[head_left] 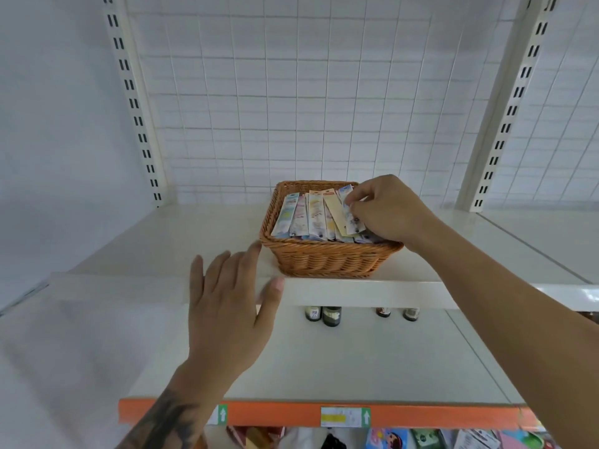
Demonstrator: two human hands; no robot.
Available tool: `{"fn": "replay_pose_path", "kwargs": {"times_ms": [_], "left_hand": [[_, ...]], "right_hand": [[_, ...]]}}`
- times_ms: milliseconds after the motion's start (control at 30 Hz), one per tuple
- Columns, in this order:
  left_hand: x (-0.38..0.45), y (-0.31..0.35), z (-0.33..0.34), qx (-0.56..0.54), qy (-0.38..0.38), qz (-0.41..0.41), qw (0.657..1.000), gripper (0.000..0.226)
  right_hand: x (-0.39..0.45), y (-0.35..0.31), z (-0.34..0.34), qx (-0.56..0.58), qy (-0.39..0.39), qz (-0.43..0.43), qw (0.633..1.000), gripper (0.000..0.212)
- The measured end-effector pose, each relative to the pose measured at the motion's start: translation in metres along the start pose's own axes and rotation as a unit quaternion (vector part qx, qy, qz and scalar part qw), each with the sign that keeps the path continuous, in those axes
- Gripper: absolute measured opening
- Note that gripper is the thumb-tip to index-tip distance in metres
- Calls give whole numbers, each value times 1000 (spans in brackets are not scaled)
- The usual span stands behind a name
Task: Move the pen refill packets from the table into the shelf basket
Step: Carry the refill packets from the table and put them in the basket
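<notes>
On the upper white shelf point(194, 241), close to its front edge, stands a woven wicker basket point(327, 257), and everything else is placed from it. Inside the basket lie the pen refill packets point(311, 215), long narrow sleeves with pale printed designs, packed side by side with their lengths running from the basket's near wall up toward its far wall. Over the basket's right half reaches the right hand point(385, 212), its forearm coming in from the lower right across the basket's right rim; its thumb and fingers pinch one packet point(348, 210) at the right end of the row, which stands tilted a little above its neighbours. Just left of the basket and slightly nearer the camera, the left hand point(227, 303) is spread with its fingers straight and holds nothing; its fingertips lie over the shelf's front lip, the index tip near the basket's near-left corner, though whether it touches the wicker cannot be told. Below the basket, beneath the shelf's front edge, four small dark bottles point(330, 315) stand at the back of a lower shelf point(356, 367), whose orange front strip point(285, 414) carries a price label point(345, 416). Behind the basket rises a white wire grid panel point(308, 92).
</notes>
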State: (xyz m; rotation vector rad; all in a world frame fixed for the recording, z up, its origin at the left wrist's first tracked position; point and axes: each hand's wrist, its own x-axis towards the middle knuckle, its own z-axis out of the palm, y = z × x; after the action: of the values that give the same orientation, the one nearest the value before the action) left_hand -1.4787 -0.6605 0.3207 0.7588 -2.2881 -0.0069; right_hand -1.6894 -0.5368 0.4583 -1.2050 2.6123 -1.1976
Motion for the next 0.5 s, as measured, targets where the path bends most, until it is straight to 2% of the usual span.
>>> {"fn": "replay_pose_path", "kwargs": {"times_ms": [100, 367, 500], "left_hand": [[0, -3, 5, 37, 16, 24, 999, 53], [-3, -10, 11, 20, 72, 58, 995, 46], [-11, -16, 9, 13, 44, 63, 997, 48]], "right_hand": [[1, 0, 7, -30, 4, 1, 1000, 25], [-4, 2, 12, -14, 75, 11, 997, 14], [-29, 1, 13, 17, 125, -1, 992, 17]]}}
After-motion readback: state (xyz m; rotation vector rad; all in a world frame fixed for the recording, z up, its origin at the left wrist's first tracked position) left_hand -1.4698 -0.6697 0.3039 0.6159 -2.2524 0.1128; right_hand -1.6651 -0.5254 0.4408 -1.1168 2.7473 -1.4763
